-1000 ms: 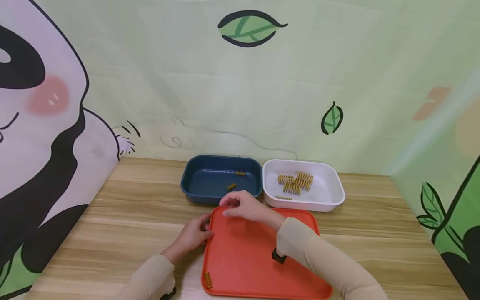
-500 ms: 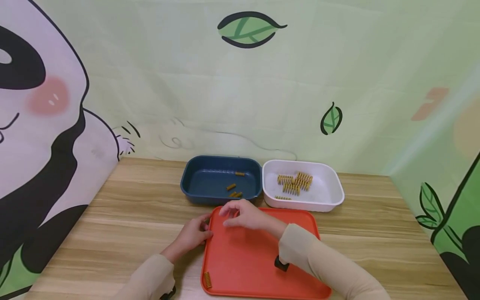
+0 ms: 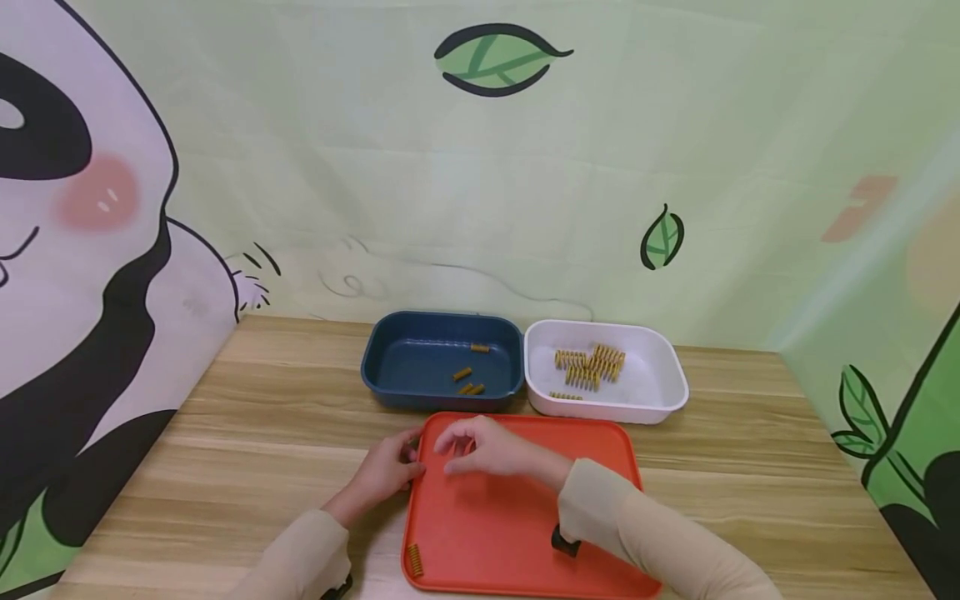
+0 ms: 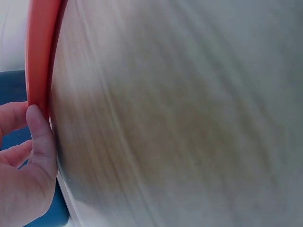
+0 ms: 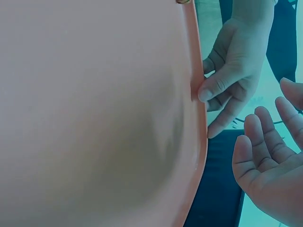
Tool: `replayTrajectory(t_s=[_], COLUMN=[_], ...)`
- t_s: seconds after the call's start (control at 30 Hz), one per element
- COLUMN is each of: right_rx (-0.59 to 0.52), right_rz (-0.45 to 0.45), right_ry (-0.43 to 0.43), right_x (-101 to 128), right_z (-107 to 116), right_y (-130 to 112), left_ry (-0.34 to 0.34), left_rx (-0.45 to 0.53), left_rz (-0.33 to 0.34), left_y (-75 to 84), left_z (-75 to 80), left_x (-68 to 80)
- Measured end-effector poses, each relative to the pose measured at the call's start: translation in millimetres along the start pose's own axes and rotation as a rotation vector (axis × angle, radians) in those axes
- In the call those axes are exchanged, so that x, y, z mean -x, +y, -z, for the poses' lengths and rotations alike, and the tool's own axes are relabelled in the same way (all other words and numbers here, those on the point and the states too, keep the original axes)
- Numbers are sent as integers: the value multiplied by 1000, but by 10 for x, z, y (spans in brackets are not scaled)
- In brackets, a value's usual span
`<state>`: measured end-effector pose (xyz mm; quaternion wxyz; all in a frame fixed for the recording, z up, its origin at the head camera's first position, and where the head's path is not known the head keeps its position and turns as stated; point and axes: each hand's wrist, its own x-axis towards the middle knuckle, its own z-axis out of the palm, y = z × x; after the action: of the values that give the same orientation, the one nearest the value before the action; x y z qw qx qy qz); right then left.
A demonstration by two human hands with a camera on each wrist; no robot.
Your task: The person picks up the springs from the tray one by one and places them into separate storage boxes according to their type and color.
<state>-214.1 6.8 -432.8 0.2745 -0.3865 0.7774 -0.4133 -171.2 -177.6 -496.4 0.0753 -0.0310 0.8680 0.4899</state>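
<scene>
My left hand (image 3: 386, 467) holds the left edge of a red tray (image 3: 517, 525) near its far corner. In the left wrist view, the thumb and fingers of that left hand (image 4: 35, 161) meet at the red rim (image 4: 39, 52). Over the tray's far left part hovers my right hand (image 3: 491, 447), its fingers loosely bent and nothing between them. The right wrist view shows the right hand (image 5: 272, 163) with fingers spread, apart from the tray edge. One brass coil spring (image 3: 416, 560) lies in the tray's near left corner. Small brass pieces (image 3: 471, 389) lie in the dark blue box.
Behind the tray stand a dark blue box (image 3: 397, 392) and, beside it on the right, a white box (image 3: 652, 387). Several brass coil springs (image 3: 588, 367) lie in the white one. A printed cloth (image 3: 360, 167) hangs behind the wooden table (image 3: 225, 433).
My right hand has drawn back from the blue box's near edge to above the tray. More brass pieces now show inside the blue box. The left hand stays at the tray's edge.
</scene>
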Motion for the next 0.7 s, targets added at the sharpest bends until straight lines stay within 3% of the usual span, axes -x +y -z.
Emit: replayTrajectory(t_s=[0.33,0.7], right_rx=[2,-21], right_rz=[49,29], right_ry=[-34,-104], right_x=[17,20], right_z=[-77,-155], right_y=[-6,-36], left_ry=[-4,10], left_rx=[-10,0], left_rz=[11,6], left_y=[0,-14], left_z=[-7,-14], left_x=[-3,-8])
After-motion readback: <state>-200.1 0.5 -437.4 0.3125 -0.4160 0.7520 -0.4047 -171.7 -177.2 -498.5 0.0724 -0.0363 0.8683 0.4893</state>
